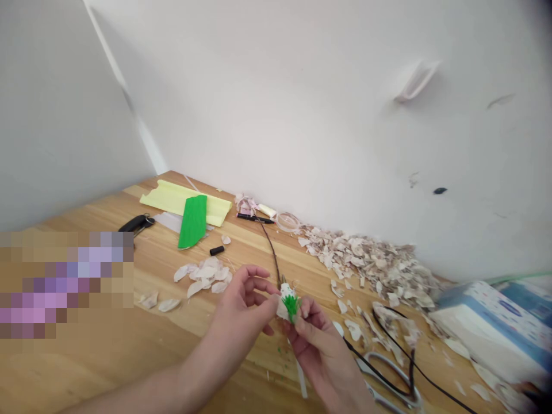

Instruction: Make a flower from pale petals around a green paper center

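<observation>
My right hand (pixel 317 339) is closed, thumb and fingers pinching the base of a small green fringed paper piece (pixel 290 305) whose strips fan upward. My left hand (pixel 248 305) comes in from the left, its thumb and fingertips closed on a pale petal (pixel 282 311) against the green fringe. Its other fingers are curled and spaced apart. Just behind the fringe shows a white object (pixel 286 290), partly hidden. A thin dark stem (pixel 272 250) lies on the table beyond the hands. Loose pale petals (pixel 209 275) lie left of my left hand.
A long heap of dried petals (pixel 362 259) runs along the wall. Grey-handled scissors (pixel 388 374), a black cable (pixel 426 388) and a tissue pack (pixel 495 322) are at right. Green paper (pixel 193 221), yellow paper (pixel 164 195), a black cap (pixel 217 250) and keys (pixel 138 223) lie at left.
</observation>
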`<control>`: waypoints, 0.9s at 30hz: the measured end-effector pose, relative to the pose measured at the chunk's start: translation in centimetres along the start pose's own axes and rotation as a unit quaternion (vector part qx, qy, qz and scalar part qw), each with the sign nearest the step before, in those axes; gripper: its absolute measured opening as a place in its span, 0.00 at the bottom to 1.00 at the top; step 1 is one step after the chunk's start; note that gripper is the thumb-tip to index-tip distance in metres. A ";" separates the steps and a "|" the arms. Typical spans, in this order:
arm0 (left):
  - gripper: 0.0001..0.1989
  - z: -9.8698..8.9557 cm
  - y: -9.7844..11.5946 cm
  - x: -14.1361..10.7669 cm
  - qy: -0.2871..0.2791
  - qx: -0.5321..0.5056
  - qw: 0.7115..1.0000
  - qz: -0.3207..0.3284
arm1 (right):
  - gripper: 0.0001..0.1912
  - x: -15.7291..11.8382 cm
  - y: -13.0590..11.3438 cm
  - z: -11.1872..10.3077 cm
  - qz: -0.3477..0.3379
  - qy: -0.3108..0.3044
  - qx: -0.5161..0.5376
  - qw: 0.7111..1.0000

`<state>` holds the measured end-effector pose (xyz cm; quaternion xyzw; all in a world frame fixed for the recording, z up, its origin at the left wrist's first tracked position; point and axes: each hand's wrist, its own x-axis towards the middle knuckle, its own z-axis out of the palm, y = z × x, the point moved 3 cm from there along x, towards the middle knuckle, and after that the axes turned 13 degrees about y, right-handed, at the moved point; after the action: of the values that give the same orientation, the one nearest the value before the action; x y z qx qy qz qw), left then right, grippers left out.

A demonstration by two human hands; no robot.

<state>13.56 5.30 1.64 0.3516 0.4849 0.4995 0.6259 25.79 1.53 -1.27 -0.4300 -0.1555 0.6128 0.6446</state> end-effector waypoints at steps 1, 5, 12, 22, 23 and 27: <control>0.16 0.0 -0.1 0.0 -0.001 0.003 1.000 0.001 | 0.12 0.0 0.0 0.0 0.001 0.000 0.001 1.000; 0.17 0.0 -0.2 0.1 -0.002 0.017 1.000 0.003 | 0.12 0.0 -0.1 0.2 0.003 -0.001 0.004 1.000; 0.17 0.0 -0.1 0.0 0.007 0.033 0.999 0.001 | 0.12 0.1 -0.1 0.3 0.006 -0.002 0.009 1.000; 0.15 -0.1 -0.2 -0.1 0.002 0.057 0.998 0.024 | 0.11 0.0 0.0 0.1 0.009 0.005 0.017 1.000; 0.14 -0.1 -0.1 -0.2 0.009 0.072 0.996 0.045 | 0.11 0.1 0.0 0.0 0.009 0.009 0.019 1.000; 0.13 -0.5 0.6 -1.1 0.070 0.150 0.958 0.233 | 0.12 0.3 0.1 -0.4 0.002 0.025 0.030 0.999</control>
<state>12.86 4.38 2.37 0.5085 0.5015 0.5764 0.3972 26.06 1.67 -1.73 -0.4256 -0.1200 0.6073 0.6600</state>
